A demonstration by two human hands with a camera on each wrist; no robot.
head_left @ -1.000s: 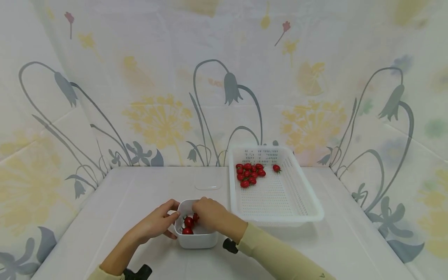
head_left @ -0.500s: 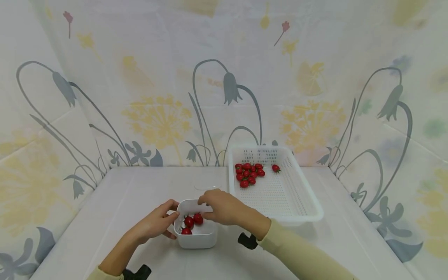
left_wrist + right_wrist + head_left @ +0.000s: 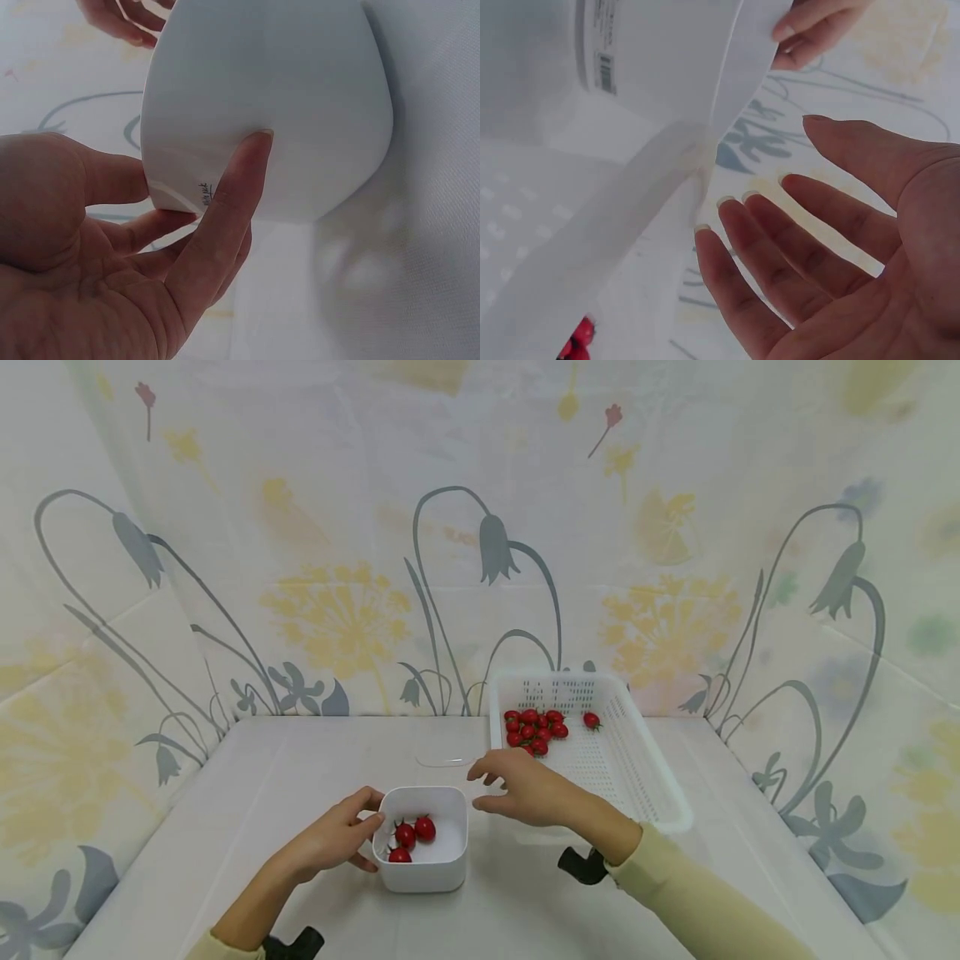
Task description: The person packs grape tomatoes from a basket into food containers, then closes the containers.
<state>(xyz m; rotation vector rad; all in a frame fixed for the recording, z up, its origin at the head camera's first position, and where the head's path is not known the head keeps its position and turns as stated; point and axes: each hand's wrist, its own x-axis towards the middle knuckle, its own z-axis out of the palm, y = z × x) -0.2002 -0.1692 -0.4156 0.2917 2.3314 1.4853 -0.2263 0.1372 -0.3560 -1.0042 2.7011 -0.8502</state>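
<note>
A small white square container (image 3: pixel 423 877) stands on the table with three cherry tomatoes (image 3: pixel 425 829) inside it. At its left side my left hand (image 3: pixel 333 841) holds it, thumb at the rim and fingers against the wall; the left wrist view shows the fingers (image 3: pixel 225 202) spread round a corner. My right hand (image 3: pixel 528 789) is in the air between the container and a white slotted basket (image 3: pixel 660 768), over the basket's near left edge. Its fingers are parted and hold nothing, as the right wrist view shows the bare palm (image 3: pixel 870 315).
Several cherry tomatoes (image 3: pixel 528 732) cluster at the basket's back left, and a single tomato (image 3: pixel 592 721) lies apart from them. Behind the container lies a flat, clear-looking lid (image 3: pixel 446 762). A flower-print cloth (image 3: pixel 337 527) hangs behind the table.
My right hand has come out of the container and moved right to the basket's edge, leaving a tomato beside the others. The left hand has stayed on the container.
</note>
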